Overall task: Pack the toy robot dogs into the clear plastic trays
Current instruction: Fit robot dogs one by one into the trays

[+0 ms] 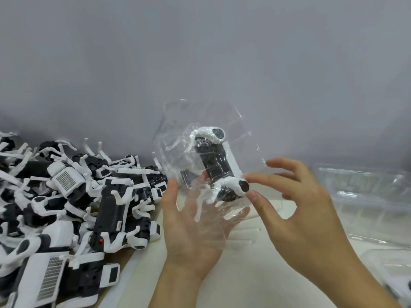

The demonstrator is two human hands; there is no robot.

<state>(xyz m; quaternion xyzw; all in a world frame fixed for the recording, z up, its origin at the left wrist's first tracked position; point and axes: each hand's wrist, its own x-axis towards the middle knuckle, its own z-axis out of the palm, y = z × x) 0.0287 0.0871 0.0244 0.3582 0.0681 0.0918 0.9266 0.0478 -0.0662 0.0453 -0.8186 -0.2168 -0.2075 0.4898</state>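
You've got one toy robot dog (219, 165) seated in a clear plastic tray (200, 138), held up in the air above the table (255, 274), between your hands. Your left hand (193, 223) lies flat and open-fingered under/behind the tray, supporting it, thumb up along the left edge. Your right hand (311, 201) has its grip spread apart: thumb and forefinger tips touch the dog's near hip joint, the rest of the fingers loose, nothing clamped.

Handling, as a guess: the tray's thin film-like plastic, so it'll flex and crumple if squeezed; keep the flat palm under it rather than pinching an edge. It's prob. slippery too. The dog's body is stiff and looks light, but the white legs are thin and likely snap-prone. Push on the hip or the black torso, not the legs.

Can't tell through the glare whether the legs sit fully in their pockets.

More loose dogs wait in the pile (73, 207) at left; spare trays (364, 192) lie at right on the table.
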